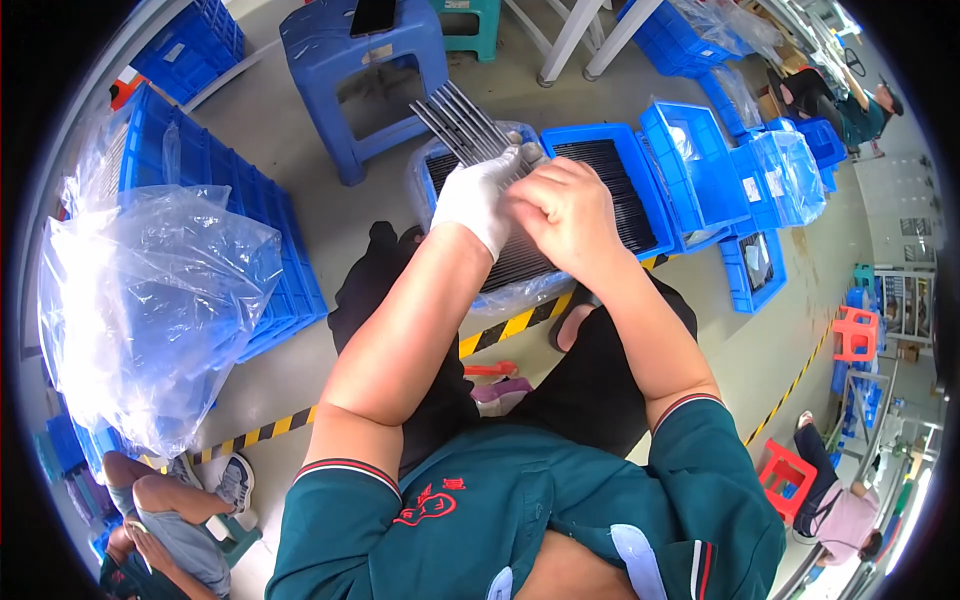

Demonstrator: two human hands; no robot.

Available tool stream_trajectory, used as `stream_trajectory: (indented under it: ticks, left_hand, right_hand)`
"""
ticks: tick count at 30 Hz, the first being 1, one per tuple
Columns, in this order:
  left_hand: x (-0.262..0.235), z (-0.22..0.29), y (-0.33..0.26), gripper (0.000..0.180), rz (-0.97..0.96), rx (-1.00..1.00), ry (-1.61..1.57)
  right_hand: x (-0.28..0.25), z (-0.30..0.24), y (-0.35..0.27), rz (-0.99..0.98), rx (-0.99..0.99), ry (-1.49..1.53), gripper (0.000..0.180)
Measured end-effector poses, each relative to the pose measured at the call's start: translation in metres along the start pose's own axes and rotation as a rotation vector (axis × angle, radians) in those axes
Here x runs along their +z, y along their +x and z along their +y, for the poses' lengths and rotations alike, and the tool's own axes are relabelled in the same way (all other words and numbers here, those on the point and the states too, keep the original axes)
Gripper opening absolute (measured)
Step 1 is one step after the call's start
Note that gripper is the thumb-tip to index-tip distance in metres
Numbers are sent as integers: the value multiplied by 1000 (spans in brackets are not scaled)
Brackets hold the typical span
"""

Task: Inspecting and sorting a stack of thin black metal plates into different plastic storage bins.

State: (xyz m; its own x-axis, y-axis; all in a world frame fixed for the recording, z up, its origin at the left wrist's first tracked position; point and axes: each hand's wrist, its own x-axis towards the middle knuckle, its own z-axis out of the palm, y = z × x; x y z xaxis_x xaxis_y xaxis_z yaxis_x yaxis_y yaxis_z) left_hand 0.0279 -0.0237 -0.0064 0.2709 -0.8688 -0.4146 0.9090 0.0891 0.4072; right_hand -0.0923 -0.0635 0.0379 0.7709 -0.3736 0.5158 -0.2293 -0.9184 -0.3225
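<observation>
My left hand (472, 205), in a white glove, is closed around a bunch of thin grey metal rods (460, 122). They fan out beyond its fingers, pointing up and to the left. Close against it, my bare right hand (572, 215) has its thumb and fingers pinched together by the near ends of the bunch. What lies in that pinch is hidden. Beneath both hands, many similar dark rods (515, 262) lie in rows inside a crate lined with clear plastic (530, 297). Just to the right, a blue crate (632, 150) holds more dark rods.
Blue crates wrapped in clear film (160, 300) are stacked at left. A blue stool (330, 50) with a phone (373, 17) stands ahead. More blue bins (700, 170) sit at right. Striped floor tape (515, 325) runs beneath me. A seated person (170, 510) is at lower left.
</observation>
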Motion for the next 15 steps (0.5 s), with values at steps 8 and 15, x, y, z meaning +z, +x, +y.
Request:
stream_trajectory:
  ticks: [8, 15]
  left_hand:
    - [-8, -6, 12, 20, 44, -54, 77]
    - [-9, -34, 22, 8, 87, -287, -26]
  right_hand:
    - [-19, 1, 4, 160, 183, 264, 10]
    - [-49, -4, -51, -2, 153, 348, 11]
